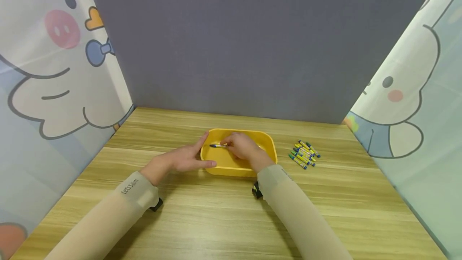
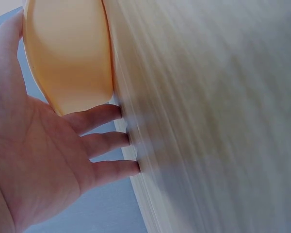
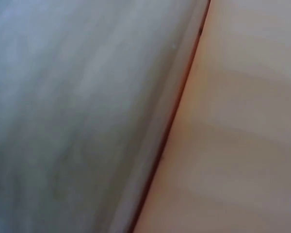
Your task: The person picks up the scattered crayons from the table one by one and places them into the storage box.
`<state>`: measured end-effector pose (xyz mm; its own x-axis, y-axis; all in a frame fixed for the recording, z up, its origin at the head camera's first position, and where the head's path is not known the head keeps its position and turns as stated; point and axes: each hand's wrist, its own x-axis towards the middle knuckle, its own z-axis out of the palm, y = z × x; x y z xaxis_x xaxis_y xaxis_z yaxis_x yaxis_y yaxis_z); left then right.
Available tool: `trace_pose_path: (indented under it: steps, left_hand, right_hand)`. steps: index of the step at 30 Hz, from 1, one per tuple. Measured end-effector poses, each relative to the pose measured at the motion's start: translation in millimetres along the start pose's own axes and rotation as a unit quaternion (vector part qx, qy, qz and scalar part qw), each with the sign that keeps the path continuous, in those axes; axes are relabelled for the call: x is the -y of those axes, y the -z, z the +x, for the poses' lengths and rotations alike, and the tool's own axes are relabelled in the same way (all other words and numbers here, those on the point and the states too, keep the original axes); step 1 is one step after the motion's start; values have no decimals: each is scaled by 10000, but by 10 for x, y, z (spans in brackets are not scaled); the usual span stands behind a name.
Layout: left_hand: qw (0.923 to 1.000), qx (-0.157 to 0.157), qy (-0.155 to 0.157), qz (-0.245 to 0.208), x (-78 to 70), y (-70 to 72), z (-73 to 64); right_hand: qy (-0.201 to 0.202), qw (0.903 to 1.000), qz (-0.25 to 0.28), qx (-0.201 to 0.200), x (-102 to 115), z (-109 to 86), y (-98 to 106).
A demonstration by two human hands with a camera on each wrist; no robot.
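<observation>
A shallow yellow plastic tray sits in the middle of the wooden table. My left hand is spread at its left end, thumb along the near rim and a finger up by the far corner. In the left wrist view the straight fingertips of that hand meet the table beside the tray wall. Reaching inside the tray, my right hand pinches a dark-tipped crayon, which lies sideways pointing left. The right wrist view shows only the tray's outer side and the table; the hand is out of sight there.
To the right of the tray, several crayons with yellow wrappers and blue or green ends lie in a loose pile on the wooden table. A grey panel stands along the back, with cartoon-printed sheets at both sides.
</observation>
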<state>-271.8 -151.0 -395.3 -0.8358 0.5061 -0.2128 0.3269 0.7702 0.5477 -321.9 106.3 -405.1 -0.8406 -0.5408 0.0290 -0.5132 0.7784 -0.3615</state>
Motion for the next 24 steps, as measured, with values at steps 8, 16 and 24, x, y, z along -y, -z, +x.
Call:
trace_pose_path:
  steps: [8, 16, 24]
  left_hand:
    - [10000, 22, 37, -19, 12, 5, -22]
    - [10000, -18, 18, 2, 30, -8, -7]
    - [10000, -29, 38, -17, 13, -16, -11]
  right_hand:
    - [38, 10000, 50, 23, -8, 15, -6]
    - [-114, 9986, 485, -188, 20, -12, 37]
    - [-188, 9857, 1590, -531, -2, -200, 369]
